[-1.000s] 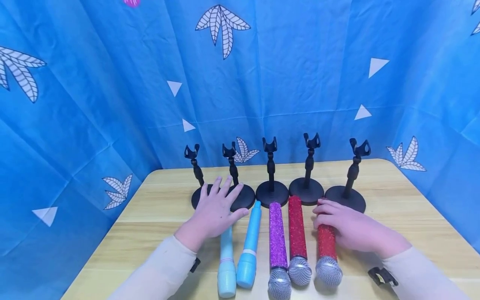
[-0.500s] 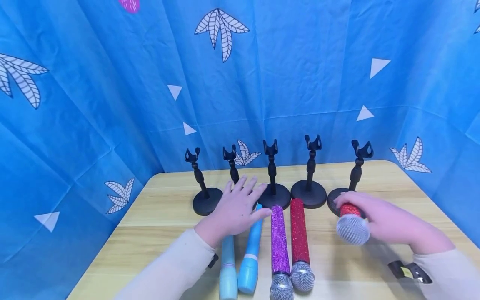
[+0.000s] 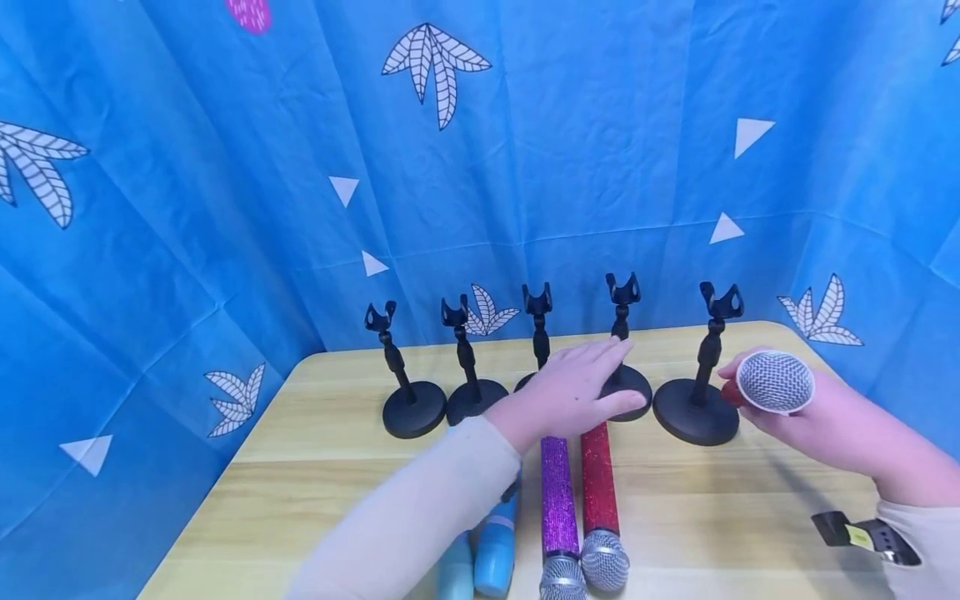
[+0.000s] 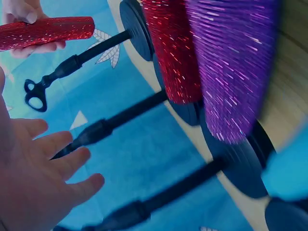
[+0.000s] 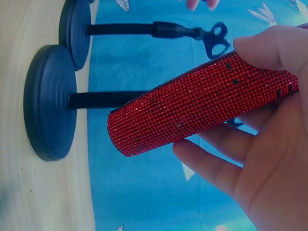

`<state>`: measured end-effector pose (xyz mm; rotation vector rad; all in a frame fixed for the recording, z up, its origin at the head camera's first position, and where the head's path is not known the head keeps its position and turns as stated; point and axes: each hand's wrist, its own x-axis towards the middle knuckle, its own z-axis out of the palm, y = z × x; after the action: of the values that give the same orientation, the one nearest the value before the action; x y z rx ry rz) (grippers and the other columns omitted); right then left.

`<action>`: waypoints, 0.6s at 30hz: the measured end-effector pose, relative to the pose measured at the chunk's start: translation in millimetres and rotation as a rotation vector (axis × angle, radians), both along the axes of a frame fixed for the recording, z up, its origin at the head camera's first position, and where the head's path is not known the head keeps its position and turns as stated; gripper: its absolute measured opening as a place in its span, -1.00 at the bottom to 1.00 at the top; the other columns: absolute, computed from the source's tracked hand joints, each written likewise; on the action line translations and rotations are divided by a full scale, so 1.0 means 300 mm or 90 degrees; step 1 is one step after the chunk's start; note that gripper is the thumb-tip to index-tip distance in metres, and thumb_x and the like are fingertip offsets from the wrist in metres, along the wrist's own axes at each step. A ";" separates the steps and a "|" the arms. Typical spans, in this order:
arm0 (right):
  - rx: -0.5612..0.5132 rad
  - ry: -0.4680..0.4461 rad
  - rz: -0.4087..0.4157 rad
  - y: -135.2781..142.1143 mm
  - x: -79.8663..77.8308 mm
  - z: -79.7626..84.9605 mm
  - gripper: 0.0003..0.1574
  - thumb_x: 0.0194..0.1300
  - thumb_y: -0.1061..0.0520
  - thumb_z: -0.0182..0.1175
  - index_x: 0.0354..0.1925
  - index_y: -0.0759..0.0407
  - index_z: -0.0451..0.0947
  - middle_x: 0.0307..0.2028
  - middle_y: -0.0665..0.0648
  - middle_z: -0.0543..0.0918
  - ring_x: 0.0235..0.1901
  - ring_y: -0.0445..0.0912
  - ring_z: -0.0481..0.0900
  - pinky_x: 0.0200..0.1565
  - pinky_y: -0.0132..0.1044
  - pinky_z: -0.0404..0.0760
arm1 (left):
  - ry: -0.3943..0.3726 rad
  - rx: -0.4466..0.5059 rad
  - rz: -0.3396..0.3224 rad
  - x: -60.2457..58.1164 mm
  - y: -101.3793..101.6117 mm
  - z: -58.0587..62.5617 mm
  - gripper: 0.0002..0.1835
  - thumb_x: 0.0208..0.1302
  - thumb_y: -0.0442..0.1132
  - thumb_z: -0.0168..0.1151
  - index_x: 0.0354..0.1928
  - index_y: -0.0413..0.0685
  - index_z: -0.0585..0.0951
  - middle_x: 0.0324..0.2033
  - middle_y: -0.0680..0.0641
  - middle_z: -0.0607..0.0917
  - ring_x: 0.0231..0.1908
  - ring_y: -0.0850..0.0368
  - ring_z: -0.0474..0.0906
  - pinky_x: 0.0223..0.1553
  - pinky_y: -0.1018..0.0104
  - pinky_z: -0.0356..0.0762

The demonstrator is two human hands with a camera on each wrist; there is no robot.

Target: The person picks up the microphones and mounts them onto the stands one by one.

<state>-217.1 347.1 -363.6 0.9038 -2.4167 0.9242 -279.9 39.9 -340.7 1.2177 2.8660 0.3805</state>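
Observation:
My right hand (image 3: 817, 417) grips a red glittery microphone (image 5: 192, 103) raised off the table, its silver mesh head (image 3: 776, 382) facing the head camera. Close to its left stands the rightmost black microphone stand (image 3: 708, 358), its clip holding nothing. My left hand (image 3: 566, 392) is stretched out with straight fingers over the upper ends of a purple glittery microphone (image 3: 558, 500) and another red microphone (image 3: 600, 492). In the left wrist view that hand (image 4: 53, 168) has spread fingers and nothing in them. Two blue microphones (image 3: 495, 542) lie partly hidden under the left sleeve.
Several black stands line the back of the wooden table (image 3: 300, 450), among them the leftmost stand (image 3: 405, 392) and the one second from the right (image 3: 622, 333). A blue patterned curtain (image 3: 600, 150) hangs behind the table and along both sides.
My right hand has lifted the red microphone off the table, carried it rightward and tilted its head up. My left hand has moved right, from over the blue microphones to over the purple and red ones.

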 end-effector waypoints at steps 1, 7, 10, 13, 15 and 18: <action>-0.009 -0.010 0.003 0.007 0.000 0.003 -0.28 -0.10 0.63 0.43 0.00 0.14 0.55 -0.17 -0.17 0.68 -0.17 -0.35 0.67 -0.16 -0.62 0.54 | -0.019 0.015 -0.003 -0.012 0.028 0.000 -0.13 0.44 0.46 -0.26 0.63 0.27 -0.09 0.57 0.17 0.03 0.53 0.22 -0.08 0.48 0.09 -0.05; 0.069 0.039 -0.093 0.053 0.007 0.016 -0.34 -0.08 0.46 0.53 -0.01 0.06 0.60 -0.21 -0.14 0.70 -0.22 -0.38 0.63 -0.19 -0.66 0.49 | -0.164 0.159 0.036 -0.075 0.187 -0.014 -0.14 0.44 0.40 -0.10 0.61 0.39 -0.17 0.54 0.36 -0.05 0.49 0.43 -0.11 0.45 0.24 0.02; 0.080 0.052 -0.109 0.069 0.007 0.021 -0.35 -0.07 0.45 0.53 -0.02 0.03 0.61 -0.24 -0.11 0.70 -0.24 -0.35 0.63 -0.19 -0.66 0.48 | -0.221 0.239 0.070 -0.094 0.254 -0.018 -0.14 0.42 0.39 -0.04 0.60 0.45 -0.15 0.53 0.39 -0.02 0.48 0.42 -0.06 0.45 0.16 0.08; 0.076 0.051 -0.107 0.083 0.007 0.024 -0.38 -0.06 0.48 0.50 -0.02 0.11 0.61 -0.26 -0.13 0.70 -0.26 -0.36 0.63 -0.22 -0.66 0.49 | -0.274 0.311 0.093 -0.110 0.313 -0.026 -0.13 0.41 0.38 0.02 0.60 0.48 -0.14 0.52 0.39 0.02 0.47 0.38 0.02 0.44 0.08 0.13; 0.075 0.043 -0.115 0.089 0.009 0.026 -0.41 -0.03 0.48 0.49 -0.02 0.15 0.61 -0.28 -0.14 0.70 -0.27 -0.39 0.62 -0.25 -0.66 0.50 | -0.311 0.352 0.108 -0.117 0.349 -0.032 -0.11 0.39 0.37 0.06 0.59 0.51 -0.15 0.51 0.40 0.06 0.46 0.36 0.08 0.42 0.02 0.17; 0.072 0.032 -0.117 0.093 0.011 0.030 -0.44 0.00 0.49 0.47 -0.03 0.17 0.60 -0.28 -0.11 0.71 -0.26 -0.39 0.64 -0.27 -0.65 0.52 | -0.352 0.393 0.124 -0.121 0.396 -0.039 -0.11 0.38 0.33 0.12 0.58 0.54 -0.14 0.49 0.40 0.13 0.44 0.33 0.16 0.40 -0.04 0.21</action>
<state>-214.0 375.1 -354.6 0.7176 -2.4801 0.6970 -316.3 158.6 -352.3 0.6879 2.4316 1.4275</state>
